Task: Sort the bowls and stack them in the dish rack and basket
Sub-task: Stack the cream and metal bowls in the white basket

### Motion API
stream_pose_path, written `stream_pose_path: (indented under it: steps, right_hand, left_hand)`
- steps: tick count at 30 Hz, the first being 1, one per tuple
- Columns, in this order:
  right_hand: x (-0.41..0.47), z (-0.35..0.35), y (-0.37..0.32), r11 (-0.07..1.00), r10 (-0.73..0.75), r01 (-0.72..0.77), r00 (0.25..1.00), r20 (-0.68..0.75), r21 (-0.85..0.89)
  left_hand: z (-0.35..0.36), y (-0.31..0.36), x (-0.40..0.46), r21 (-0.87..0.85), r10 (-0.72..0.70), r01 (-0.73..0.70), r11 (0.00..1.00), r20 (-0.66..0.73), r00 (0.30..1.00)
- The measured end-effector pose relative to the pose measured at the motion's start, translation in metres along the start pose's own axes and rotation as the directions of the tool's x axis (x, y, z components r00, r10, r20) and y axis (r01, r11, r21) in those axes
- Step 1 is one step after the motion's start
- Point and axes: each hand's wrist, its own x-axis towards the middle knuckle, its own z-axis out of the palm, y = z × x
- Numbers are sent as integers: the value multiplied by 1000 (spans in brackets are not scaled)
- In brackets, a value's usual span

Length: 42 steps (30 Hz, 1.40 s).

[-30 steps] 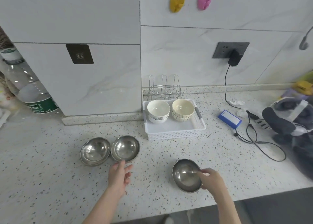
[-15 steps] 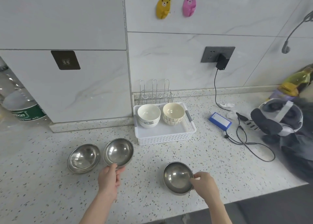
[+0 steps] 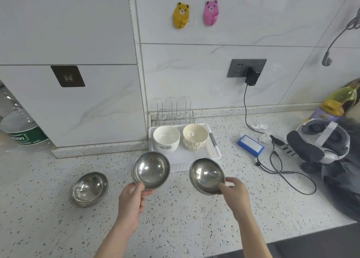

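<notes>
- Steel bowl [image 3: 150, 169] pinched at its near rim by left hand [image 3: 131, 199], thumb inside, fingers under, lifted over the counter [image 3: 175, 228].
- Second steel bowl [image 3: 206, 176] gripped at its rim by right hand [image 3: 236, 193], thumb on top, tilted, also held up.
- Third steel bowl [image 3: 88, 188] sitting alone on the counter, far left.
- White bowls [image 3: 166, 138] and cream bowls [image 3: 195, 137] stacked in the white basket [image 3: 213, 150].
- Wire dish rack [image 3: 174, 110] just behind the basket, by the wall.

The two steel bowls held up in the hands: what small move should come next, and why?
Probably nest them: lower the right hand's steel bowl into the left hand's bowl. Both look alike, and the ceramic bowls in the white basket already sit stacked by kind.
</notes>
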Motion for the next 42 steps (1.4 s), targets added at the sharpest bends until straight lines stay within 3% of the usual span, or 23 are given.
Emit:
stream_pose_path:
  steps: [7, 12, 16, 21, 26, 31, 35, 39, 42]
  right_hand:
    - [30, -15, -21, 998, -60, 61, 996, -72, 22]
    - [58, -26, -48, 991, -128, 123, 989, -70, -60]
    - [79, -31, -75, 952, -186, 187, 982, 28, -243]
    - [104, -22, -98, 875, -168, 243, 964, 208, -419]
    - [123, -10, -112, 764, -149, 294, 946, 287, -574]
    - [142, 2, -133, 674, -79, 326, 924, 374, -663]
    - [154, 13, -154, 599, 106, 290, 895, 433, -746]
    - [161, 22, -161, 628, 319, 161, 839, 440, -761]
    - [163, 31, -156, 628, 343, 153, 825, 448, -763]
  left_hand:
    - [16, 12, 2, 57, 71, -69, 996, -28, 997]
    - [29, 21, 9, 36, 132, -129, 991, -79, 988]
    - [42, 28, 17, 29, 148, -146, 989, -80, 986]
    - [55, 28, 23, 4, 137, -137, 990, -98, 986]
    - [62, 24, 23, 10, 112, -112, 994, -94, 989]
    - [63, 25, 25, 14, 94, -93, 996, -106, 990]
    - [63, 27, 28, 20, 91, -89, 996, -106, 990]
    - [63, 29, 31, 39, 93, -90, 995, -102, 990]
    - [63, 28, 34, 57, 94, -89, 994, -104, 990]
